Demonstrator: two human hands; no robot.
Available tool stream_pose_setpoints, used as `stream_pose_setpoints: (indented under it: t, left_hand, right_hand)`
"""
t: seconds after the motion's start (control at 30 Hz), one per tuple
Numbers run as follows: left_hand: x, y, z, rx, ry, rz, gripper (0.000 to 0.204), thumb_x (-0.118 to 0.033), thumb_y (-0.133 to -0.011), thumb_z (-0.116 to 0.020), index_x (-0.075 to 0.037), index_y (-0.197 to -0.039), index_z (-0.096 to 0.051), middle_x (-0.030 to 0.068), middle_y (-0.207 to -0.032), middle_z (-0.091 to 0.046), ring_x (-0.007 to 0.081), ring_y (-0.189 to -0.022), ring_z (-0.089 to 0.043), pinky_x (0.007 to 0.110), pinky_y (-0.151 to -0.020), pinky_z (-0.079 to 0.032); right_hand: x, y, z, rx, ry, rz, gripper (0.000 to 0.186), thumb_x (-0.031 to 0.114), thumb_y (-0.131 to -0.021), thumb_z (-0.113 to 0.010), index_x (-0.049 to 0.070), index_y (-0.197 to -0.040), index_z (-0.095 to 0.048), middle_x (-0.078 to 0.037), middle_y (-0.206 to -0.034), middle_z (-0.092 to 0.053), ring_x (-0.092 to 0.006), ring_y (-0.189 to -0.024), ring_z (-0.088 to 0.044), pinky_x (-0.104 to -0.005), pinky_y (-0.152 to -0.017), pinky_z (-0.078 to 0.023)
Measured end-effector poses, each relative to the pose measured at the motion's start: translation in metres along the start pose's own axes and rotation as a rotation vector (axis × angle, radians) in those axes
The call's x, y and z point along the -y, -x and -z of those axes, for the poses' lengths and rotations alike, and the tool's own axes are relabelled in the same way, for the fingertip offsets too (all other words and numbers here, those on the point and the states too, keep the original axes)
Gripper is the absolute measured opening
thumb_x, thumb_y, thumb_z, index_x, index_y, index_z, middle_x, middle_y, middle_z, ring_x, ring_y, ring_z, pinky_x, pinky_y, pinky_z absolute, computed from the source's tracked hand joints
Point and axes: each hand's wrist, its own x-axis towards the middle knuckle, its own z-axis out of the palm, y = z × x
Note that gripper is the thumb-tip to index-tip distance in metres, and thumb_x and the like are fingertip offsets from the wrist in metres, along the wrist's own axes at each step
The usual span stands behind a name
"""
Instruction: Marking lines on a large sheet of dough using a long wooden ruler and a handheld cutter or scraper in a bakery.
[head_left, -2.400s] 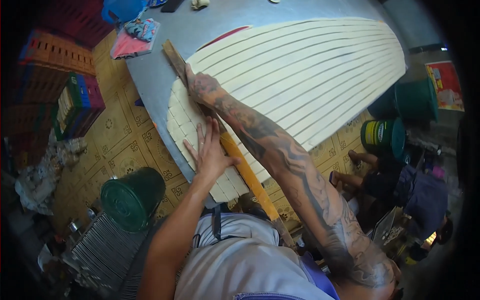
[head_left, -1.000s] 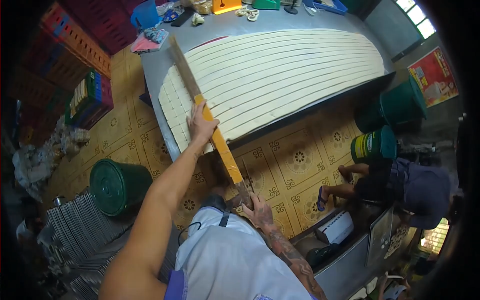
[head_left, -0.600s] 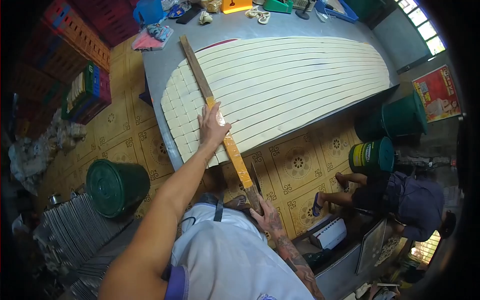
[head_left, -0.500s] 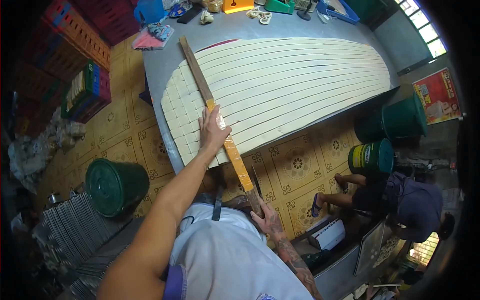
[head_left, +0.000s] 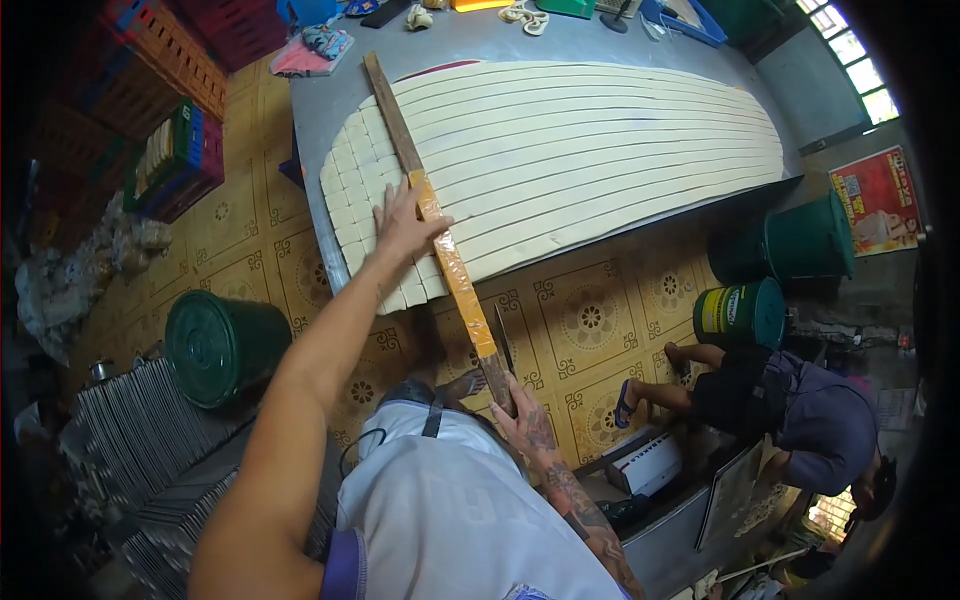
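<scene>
A broad sheet of pale dough (head_left: 600,130) lies on the metal table, scored into long strips; its left end is cut into small blocks (head_left: 355,190). Slanting across it is a long wooden stick (head_left: 395,120), its middle wrapped in orange tape, its near end past the table edge. My left hand (head_left: 405,228) straddles the taped part, thumb across it and fingers on the dough side. My right hand (head_left: 525,415) is closed round the stick's near end, below the table edge. Beside that end rises a thin dark blade (head_left: 503,335); its lower part is hidden near my right hand.
A pink cloth (head_left: 305,55) and a blue tray (head_left: 690,22) lie on the table's far side. Green lidded buckets (head_left: 215,345) stand on the patterned floor. Stacked crates (head_left: 175,60) are at the left. Another person (head_left: 820,415) bends over at the right.
My left hand has shifted slightly left and away, fingers spread wider over the cut blocks. The whole view has tilted a little, and the other person bends lower.
</scene>
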Motion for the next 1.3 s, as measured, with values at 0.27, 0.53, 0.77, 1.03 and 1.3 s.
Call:
stream_pose_setpoints:
  t: [0.27, 0.53, 0.77, 1.03, 1.3]
  left_hand:
    - [0.007, -0.038, 0.041, 0.237, -0.339, -0.02, 0.147, -0.068, -0.058, -0.092, -0.015, -0.171, -0.016, 0.0075, -0.18, -0.009, 0.0415, -0.164, -0.007, 0.077, -0.122, -0.013]
    - [0.001, -0.048, 0.049, 0.321, -0.447, -0.003, 0.159, -0.075, -0.051, -0.093, -0.012, -0.171, -0.01, 0.0051, -0.18, -0.006, 0.0362, -0.165, -0.005, 0.077, -0.124, -0.006]
    - [0.005, -0.05, 0.037, 0.297, -0.486, -0.013, 0.158, -0.071, -0.05, -0.095, -0.013, -0.171, -0.013, 0.0061, -0.18, -0.007, 0.0404, -0.164, -0.01, 0.08, -0.121, -0.01]
    - [-0.002, -0.053, 0.024, 0.28, -0.435, -0.007, 0.156, -0.069, -0.051, -0.095, -0.013, -0.171, -0.012, 0.0071, -0.18, -0.01, 0.0412, -0.163, -0.013, 0.081, -0.12, -0.009]
    - [-0.019, -0.035, 0.04, 0.283, -0.012, -0.175, 0.128, -0.033, -0.051, -0.101, -0.003, -0.159, -0.04, 0.027, -0.161, -0.042, 0.0474, -0.15, -0.037, 0.07, -0.121, -0.026]
  right_hand:
    - [-0.005, 0.01, -0.004, -0.002, 0.027, 0.032, 0.07, 0.028, -0.095, -0.075, 0.006, -0.156, -0.047, -0.024, -0.107, -0.064, -0.0421, -0.097, -0.066, -0.0482, -0.084, -0.055]
    - [-0.012, 0.01, -0.009, -0.014, 0.024, 0.059, 0.07, 0.026, -0.095, -0.077, 0.005, -0.155, -0.048, -0.024, -0.107, -0.065, -0.0412, -0.098, -0.066, -0.0472, -0.084, -0.055]
    - [-0.02, 0.015, -0.014, -0.032, 0.028, 0.061, 0.069, 0.028, -0.095, -0.077, 0.006, -0.155, -0.05, -0.024, -0.108, -0.065, -0.0426, -0.099, -0.067, -0.0483, -0.084, -0.055]
    - [-0.024, 0.0, -0.011, 0.023, 0.026, -0.05, 0.071, 0.029, -0.094, -0.078, 0.008, -0.156, -0.049, -0.025, -0.115, -0.065, -0.0435, -0.103, -0.067, -0.0484, -0.088, -0.056]
    - [-0.027, -0.08, 0.001, -0.191, -0.065, -0.075, 0.066, 0.022, -0.108, -0.056, -0.004, -0.163, -0.031, -0.023, -0.166, -0.038, -0.0357, -0.152, -0.038, -0.0414, -0.123, -0.033]
